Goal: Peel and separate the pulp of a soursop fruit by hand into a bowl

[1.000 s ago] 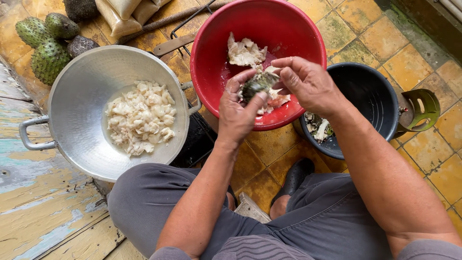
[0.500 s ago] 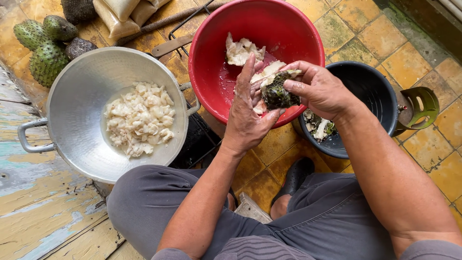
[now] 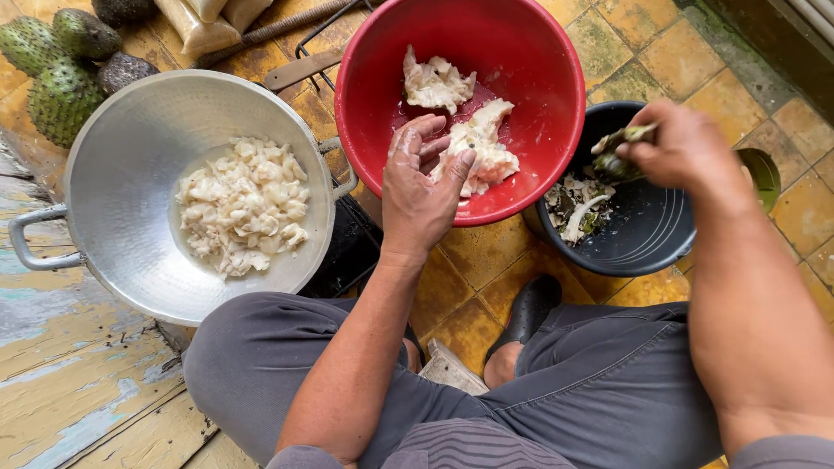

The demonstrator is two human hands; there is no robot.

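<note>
My left hand (image 3: 420, 187) rests at the near rim of a red plastic bowl (image 3: 530, 52), its fingers around a lump of white fruit pulp (image 3: 479, 148). Another white lump (image 3: 434, 82) lies deeper in the bowl. Off to the right, my right hand (image 3: 678, 148) pinches a piece of green fruit peel (image 3: 618, 149) above a dark bucket (image 3: 647, 234) that holds peel scraps. A metal wok-like pan (image 3: 130, 139) on the left contains a heap of white pulp pieces (image 3: 243, 204).
Several spiky green fruits (image 3: 56, 74) lie at the top left, next to a wooden tool and packets. I sit with grey trousers and a black shoe (image 3: 530, 308) on yellow floor tiles. Worn painted boards lie at the lower left. A green cup (image 3: 764, 174) sits behind the bucket.
My right hand has carried the green peel from over the red bowl rightward to above the dark bucket. My left hand has stayed at the bowl with the white pulp.
</note>
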